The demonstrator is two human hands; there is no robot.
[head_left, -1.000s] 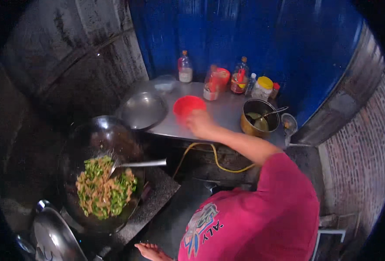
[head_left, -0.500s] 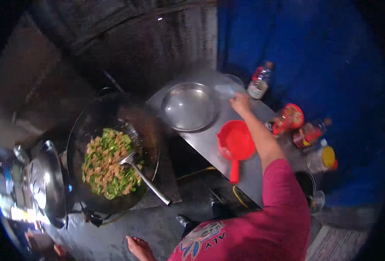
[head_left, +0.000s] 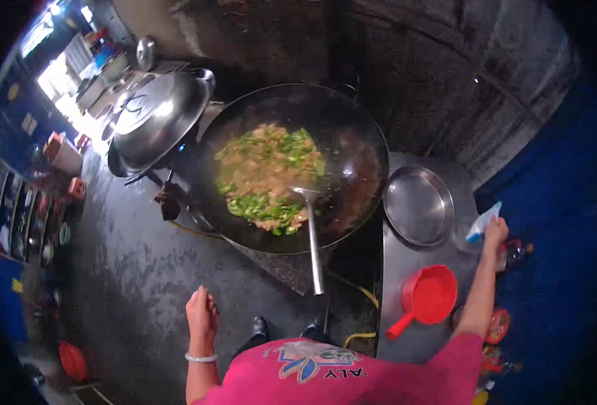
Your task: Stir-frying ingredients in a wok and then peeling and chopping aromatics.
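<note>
My right hand (head_left: 496, 231) grips a small white-and-blue plastic bag (head_left: 485, 219) at the right side of the counter, just right of a round steel pan (head_left: 419, 206). Away to the left, my left hand (head_left: 202, 312) is raised over the floor with its fingers curled together; whether anything is in them I cannot make out. Ahead lies a large dark wok (head_left: 359, 135) with chopped green vegetable and light brown pieces (head_left: 268, 172) in it. A metal spatula (head_left: 313, 246) rests in this food, its handle pointing toward me over the wok's near rim.
On the steel counter (head_left: 396, 260) stands a red plastic ladle (head_left: 433, 293). Bottles (head_left: 514, 251) and a red-lidded container (head_left: 498, 326) line its right edge. Left of the wok is a domed metal lid (head_left: 160, 118) on another pan. Racks (head_left: 18, 209) stand at far left.
My view has swung left, so the wok now sits mid-picture and the counter at right. The bag stays in my right hand, more upright now. My left hand has come further into view.
</note>
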